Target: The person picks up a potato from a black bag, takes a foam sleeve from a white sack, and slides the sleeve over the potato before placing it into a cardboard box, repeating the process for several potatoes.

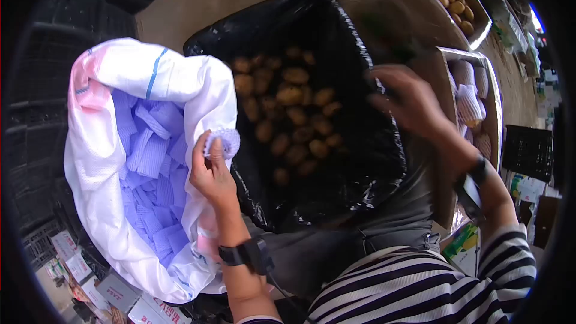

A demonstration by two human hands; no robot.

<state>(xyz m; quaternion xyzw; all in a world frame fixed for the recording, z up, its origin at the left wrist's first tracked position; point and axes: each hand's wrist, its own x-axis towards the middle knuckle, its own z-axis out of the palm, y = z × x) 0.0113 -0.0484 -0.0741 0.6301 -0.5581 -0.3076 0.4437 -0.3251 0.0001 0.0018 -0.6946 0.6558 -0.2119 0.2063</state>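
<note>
My left hand (210,171) holds a pale purple foam net sleeve (222,141) at the edge of a white sack (102,162) filled with several more such sleeves (147,168). My right hand (408,102) is blurred, hovering over the right rim of a black plastic-lined crate (360,162) that contains several brown kiwifruit (294,114). Whether the right hand holds anything I cannot make out. Both wrists wear black bands.
A cardboard box (489,99) to the right holds fruit wrapped in net sleeves. Another box of bare brown fruit (450,0) stands at the top right. Black crates lie at the left and far right. Printed cartons lie at the bottom left.
</note>
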